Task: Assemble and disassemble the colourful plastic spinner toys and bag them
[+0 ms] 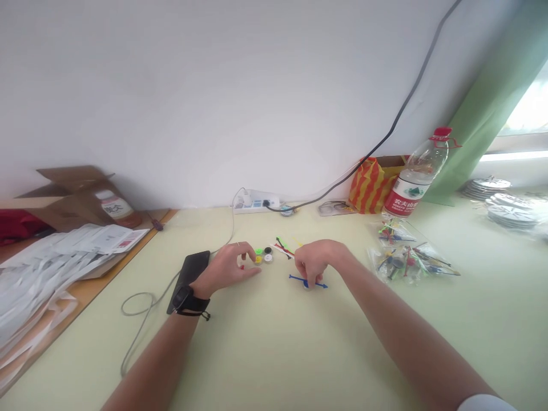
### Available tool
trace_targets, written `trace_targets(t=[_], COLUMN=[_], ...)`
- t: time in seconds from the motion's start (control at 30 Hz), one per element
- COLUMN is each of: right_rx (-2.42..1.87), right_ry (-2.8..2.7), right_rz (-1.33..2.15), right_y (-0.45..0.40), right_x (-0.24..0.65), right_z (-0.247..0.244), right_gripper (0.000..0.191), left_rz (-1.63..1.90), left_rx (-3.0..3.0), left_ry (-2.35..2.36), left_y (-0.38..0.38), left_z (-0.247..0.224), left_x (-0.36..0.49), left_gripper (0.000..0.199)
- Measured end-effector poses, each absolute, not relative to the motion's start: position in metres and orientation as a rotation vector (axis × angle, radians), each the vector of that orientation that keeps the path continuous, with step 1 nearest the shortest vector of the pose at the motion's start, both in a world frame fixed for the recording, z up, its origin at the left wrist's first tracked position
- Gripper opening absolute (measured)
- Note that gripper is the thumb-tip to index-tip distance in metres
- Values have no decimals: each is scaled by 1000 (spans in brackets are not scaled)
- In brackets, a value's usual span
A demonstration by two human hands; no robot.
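My right hand (315, 258) has its fingertips pinched down on a blue arrow spinner (297, 278), a thin pointer with a round base lying on the table. My left hand (226, 266) is spread, thumb and fingers apart, beside a small cluster of round discs. A green disc (258, 252), a black disc (268, 250), a yellow disc (258, 260) and a white disc (268, 258) make up that cluster. Something small and red (242, 266) shows under the curled left fingers. Behind my right hand lie loose coloured arrows (282, 248), partly hidden by it.
A phone (190, 273) with a grey cable lies left of my left hand. Bags of coloured arrows (411, 262) sit right, before a water bottle (413, 182). A power strip (256, 202) runs along the wall. White packets (72, 251) and a cardboard box (64, 200) are left.
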State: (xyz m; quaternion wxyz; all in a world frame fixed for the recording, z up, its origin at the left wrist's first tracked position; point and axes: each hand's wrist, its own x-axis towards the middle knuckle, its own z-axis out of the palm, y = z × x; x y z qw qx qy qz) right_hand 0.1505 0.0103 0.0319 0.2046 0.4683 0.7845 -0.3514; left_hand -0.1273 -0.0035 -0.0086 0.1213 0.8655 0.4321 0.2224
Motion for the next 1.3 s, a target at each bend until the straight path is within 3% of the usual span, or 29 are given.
trace_targets(t=[0.17,0.23,0.57,0.83,1.07,1.2,1.3], right_rx=[1331,1349,1369,1420,1354,1262,1316], right_ry=[2384,2474,2577,2647,2781,2773,2831], right_rz=[-998,-1037,-1109,-1056,-1680,-1920,-1833], right_y=[11,13,20,23,20,21,22], right_x=[151,151,156,153,134,120,117], right_z=[31,30,25,24,12,-2,-6], right_gripper=[14,11,9,13,14,10,8], left_rz=[547,514,484,717,955,996,1001], left_rx=[2556,2514,1998,2223,2123,2008,1987], left_ry=[1385,1382,905,1087,1026,942,953], left_y=[2,4,-9,-3,-10,-12,-12], left_z=[-14,-17,-6,-9,-15,-21,-22], left_x=[-142,-145,-118,-122,-100,-92,-93], left_gripper=[4,9,13,10,29,14,11])
